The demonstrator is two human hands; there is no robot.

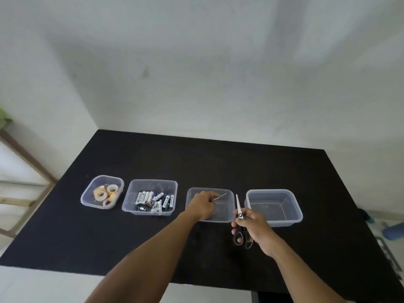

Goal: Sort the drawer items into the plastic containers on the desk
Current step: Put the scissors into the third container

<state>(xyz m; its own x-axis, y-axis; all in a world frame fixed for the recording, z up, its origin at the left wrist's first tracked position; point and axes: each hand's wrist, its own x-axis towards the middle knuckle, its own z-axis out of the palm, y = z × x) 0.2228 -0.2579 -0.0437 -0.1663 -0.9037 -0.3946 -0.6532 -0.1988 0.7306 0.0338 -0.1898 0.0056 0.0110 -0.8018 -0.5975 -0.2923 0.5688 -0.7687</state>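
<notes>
**Both grips loaded over the right half of the row**

I start at the left, where the small rounded clear plastic tub [91,186] sits on the black bench [153,154]. It holds a heap of tan and white tape rolls [106,194]. Just beside it to the right is the rectangular clear plastic tub [133,188]. In it lies a loose pile of white, black and blue cylindrical batteries [156,201].

Next in the row, a little apart, comes the square clear plastic tub [227,207]. The left grip [202,204], a bare hand, hangs over this tub's near left part with its knuckles up. Its fingertips pinch a thin brownish stick-like piece [220,196], which points up and to the right above the tub's inside. I cannot tell what the piece is.

Right of that tub I see the black-handled scissors with pale blades [239,207]. The blades are together and point away from me, with the tip in the gap between the third and fourth tubs. The right grip [254,226], also a bare hand, curls round the scissors at the pivot and handles, above the bench and in front of that gap. One finger shows through a handle loop.

Last in the row is the larger clear plastic tub [274,190], near the right grip but not touched by it. Off the bench at far right a blue object [393,230] lies on the floor.
</notes>
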